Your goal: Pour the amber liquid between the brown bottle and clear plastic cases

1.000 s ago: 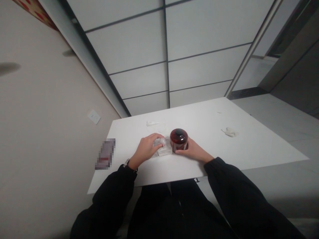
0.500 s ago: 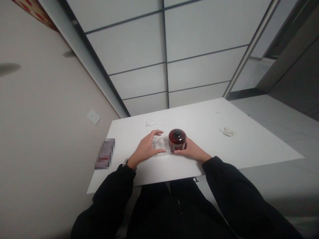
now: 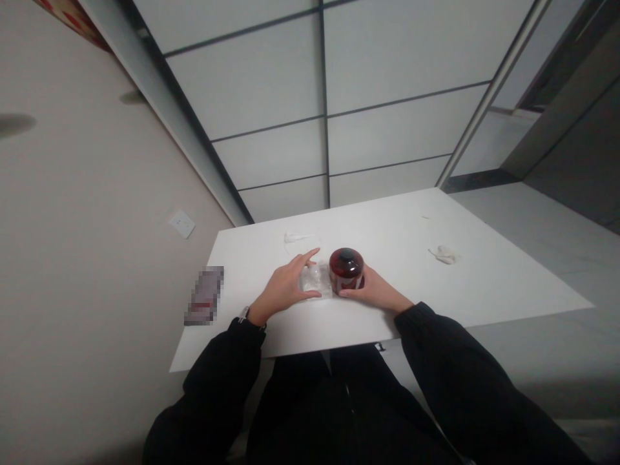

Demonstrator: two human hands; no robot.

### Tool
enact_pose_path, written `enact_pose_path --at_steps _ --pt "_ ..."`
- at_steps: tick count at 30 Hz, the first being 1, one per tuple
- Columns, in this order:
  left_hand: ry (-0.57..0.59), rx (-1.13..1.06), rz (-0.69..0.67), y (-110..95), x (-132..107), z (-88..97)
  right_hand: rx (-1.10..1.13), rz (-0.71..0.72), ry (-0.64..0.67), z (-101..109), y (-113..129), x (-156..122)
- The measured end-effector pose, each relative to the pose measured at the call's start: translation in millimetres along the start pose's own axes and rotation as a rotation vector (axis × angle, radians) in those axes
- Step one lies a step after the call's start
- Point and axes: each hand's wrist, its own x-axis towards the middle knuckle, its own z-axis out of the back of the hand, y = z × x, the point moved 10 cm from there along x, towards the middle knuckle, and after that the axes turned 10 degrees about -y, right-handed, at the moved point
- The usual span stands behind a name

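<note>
On the white table, a dark red, shiny round jar with a black knob on its lid stands upright. My right hand is wrapped round its right side, thumb at the front, other fingers mostly hidden behind it. Just left of the jar lies a clear plastic piece, like a small tray or package, with a rounded bump; its exact kind is hard to make out. My left hand curves about its left side in a C, thumb and fingers spread apart. Whether it touches the plastic is unclear.
Behind my left hand lies a thin clear plastic piece. A crumpled whitish scrap rests on the right, with a tiny sliver beyond it. A blurred-out flat object lies at the left edge, near the wall.
The fingers of my left hand have straightened and shifted slightly over the clear plastic. My right hand stays on the jar. The whole view has tilted a little.
</note>
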Motion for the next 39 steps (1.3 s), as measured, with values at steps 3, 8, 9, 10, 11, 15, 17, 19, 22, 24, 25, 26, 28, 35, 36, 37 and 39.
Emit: enact_pose_path --at_steps 3,8,9,10,11,15,17,19,22,24,25,26,28,35,36,37,39 --pt "-0.028 0.008 0.009 0.3 -0.4 1.8 -0.012 0.002 -0.004 0.2 -1.3 0.4" --pt "-0.036 -0.054 -0.013 -0.3 -0.9 1.1 -0.011 0.018 0.001 -0.2 -1.4 0.5" --pt "-0.024 -0.048 -0.009 0.9 -0.9 -0.3 -0.007 0.019 0.000 0.1 -0.9 0.4" --pt "-0.012 -0.037 -0.002 2.3 -1.0 -1.6 -0.001 0.017 0.002 0.1 -0.4 0.2" --pt "-0.007 -0.025 0.006 3.7 -0.9 -2.3 0.004 0.014 0.005 -0.1 0.1 0.0" --pt "-0.036 -0.028 0.026 5.4 0.0 -0.1 0.019 -0.005 0.024 -1.7 1.2 -0.7" --pt "-0.043 -0.053 0.027 4.5 0.2 0.7 0.021 -0.006 0.019 -1.4 1.9 -0.6" --pt "-0.029 -0.075 0.010 2.1 0.1 -0.1 0.024 -0.004 0.012 -0.8 2.4 -0.5" --pt "-0.012 -0.052 -0.008 0.5 -0.4 -0.9 0.015 -0.005 0.013 -0.8 1.8 -0.5" --pt "-0.018 -0.023 -0.005 1.6 -0.5 -0.1 0.006 -0.003 0.014 -0.8 1.7 -0.5" --pt "-0.021 -0.018 -0.006 1.9 -0.5 0.2 0.005 -0.002 0.013 -0.6 1.8 -0.4" --pt "-0.020 -0.023 -0.011 1.5 -0.5 0.2 0.005 -0.003 0.011 -0.4 1.7 -0.3" --pt "-0.011 -0.049 -0.033 -0.5 -0.4 -0.4 0.005 -0.010 0.015 -0.6 1.1 -0.3" --pt "-0.021 -0.108 -0.025 1.3 -0.2 2.2 0.013 0.007 0.017 -1.0 0.7 -0.5" --pt "-0.021 -0.123 -0.026 1.4 -0.4 2.1 0.016 0.012 0.013 -0.7 0.9 -0.3" --pt "-0.014 -0.137 -0.029 1.4 -0.6 1.2 0.020 0.018 0.010 -0.6 1.0 -0.2" --pt "0.003 -0.144 -0.030 2.1 -1.0 -1.1 0.028 0.024 0.010 -1.0 1.1 -0.1"
